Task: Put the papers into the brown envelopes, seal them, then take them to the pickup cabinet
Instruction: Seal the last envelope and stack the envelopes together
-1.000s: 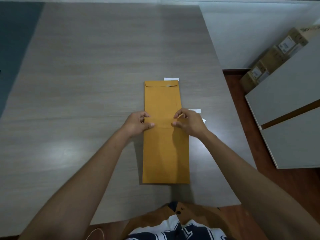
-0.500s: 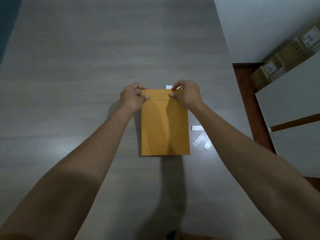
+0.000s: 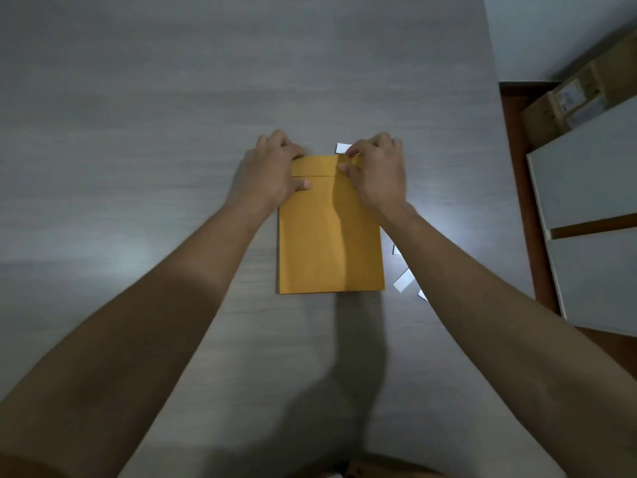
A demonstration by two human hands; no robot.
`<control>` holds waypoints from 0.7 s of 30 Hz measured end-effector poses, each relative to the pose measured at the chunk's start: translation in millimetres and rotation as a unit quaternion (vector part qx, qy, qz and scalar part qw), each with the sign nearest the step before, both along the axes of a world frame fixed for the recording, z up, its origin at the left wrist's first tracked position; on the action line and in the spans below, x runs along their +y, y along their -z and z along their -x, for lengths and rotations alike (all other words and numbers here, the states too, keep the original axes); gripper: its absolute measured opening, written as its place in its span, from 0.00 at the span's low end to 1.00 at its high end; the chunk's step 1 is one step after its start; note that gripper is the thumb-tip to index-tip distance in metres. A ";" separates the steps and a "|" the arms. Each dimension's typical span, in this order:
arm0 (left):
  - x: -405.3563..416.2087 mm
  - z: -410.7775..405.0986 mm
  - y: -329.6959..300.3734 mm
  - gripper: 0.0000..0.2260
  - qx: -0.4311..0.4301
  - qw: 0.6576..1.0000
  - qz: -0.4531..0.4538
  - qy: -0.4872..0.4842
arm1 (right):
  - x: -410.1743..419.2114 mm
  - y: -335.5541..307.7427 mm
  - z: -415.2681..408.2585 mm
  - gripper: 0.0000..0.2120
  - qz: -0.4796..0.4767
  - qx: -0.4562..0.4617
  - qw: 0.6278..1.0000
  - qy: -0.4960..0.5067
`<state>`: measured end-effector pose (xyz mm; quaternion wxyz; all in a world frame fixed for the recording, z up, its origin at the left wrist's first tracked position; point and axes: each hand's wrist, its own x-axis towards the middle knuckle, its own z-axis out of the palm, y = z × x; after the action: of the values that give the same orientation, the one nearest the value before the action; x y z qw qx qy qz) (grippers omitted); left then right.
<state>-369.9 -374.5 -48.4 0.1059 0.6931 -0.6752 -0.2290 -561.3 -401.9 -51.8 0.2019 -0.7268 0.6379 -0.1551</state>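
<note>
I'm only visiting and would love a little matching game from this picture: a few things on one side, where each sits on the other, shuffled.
Things:
1. brown paper envelope
2. small white paper strips
3. cardboard boxes with white labels
4. left hand

Places:
A. on the floor, beyond the table's right edge
B. flat on the grey wooden table, flap folded down
C. on the envelope's top left corner
D. on the table, right of the envelope's lower edge

Pairs: 1-B, 2-D, 3-A, 4-C
</note>
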 end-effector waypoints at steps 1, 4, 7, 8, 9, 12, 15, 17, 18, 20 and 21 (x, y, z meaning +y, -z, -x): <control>0.0 0.8 -0.3 0.27 -0.009 1.000 -0.004 0.002 | 2.0 0.2 0.1 0.13 0.005 0.004 1.000 -0.003; 4.4 3.8 -5.0 0.26 -0.022 1.000 -0.012 0.006 | 10.8 1.0 0.4 0.13 0.020 0.014 1.000 -0.016; 20.2 5.6 -9.4 0.26 -0.031 0.999 -0.027 0.010 | 24.5 1.8 1.3 0.13 0.019 0.026 0.999 -0.023; 28.3 6.0 -10.7 0.26 -0.032 0.999 -0.033 0.011 | 30.8 2.2 1.6 0.13 0.021 0.031 0.999 -0.028; 37.5 6.5 -12.4 0.26 -0.033 0.999 -0.037 0.011 | 38.6 2.2 2.2 0.13 0.025 0.035 0.998 -0.036; 70.2 9.1 -18.3 0.25 -0.044 0.997 -0.054 0.010 | 70.9 2.6 3.6 0.09 0.049 0.034 0.996 -0.072; 107.4 12.7 -20.4 0.25 -0.049 0.997 -0.059 0.008 | 111.8 7.7 3.2 0.06 0.105 0.019 0.985 -0.137; 128.5 15.5 -20.3 0.24 -0.056 0.997 -0.048 0.012 | 137.4 12.0 2.7 0.10 0.122 0.019 0.976 -0.178; 138.1 15.7 -20.3 0.24 -0.058 0.997 -0.044 0.013 | 149.5 12.8 2.7 0.12 0.121 0.016 0.976 -0.183; 149.7 15.9 -18.6 0.24 -0.053 0.998 -0.037 0.011 | 165.0 14.8 3.9 0.14 0.112 0.003 0.979 -0.171; 155.4 16.3 -18.3 0.23 -0.053 0.998 -0.026 0.012 | 170.3 15.0 4.8 0.15 0.105 -0.006 0.980 -0.168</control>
<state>-386.2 -219.1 -30.1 0.0494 0.6989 -0.6815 -0.2112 -566.1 -231.6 -66.9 0.1520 -0.8396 0.4858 -0.1895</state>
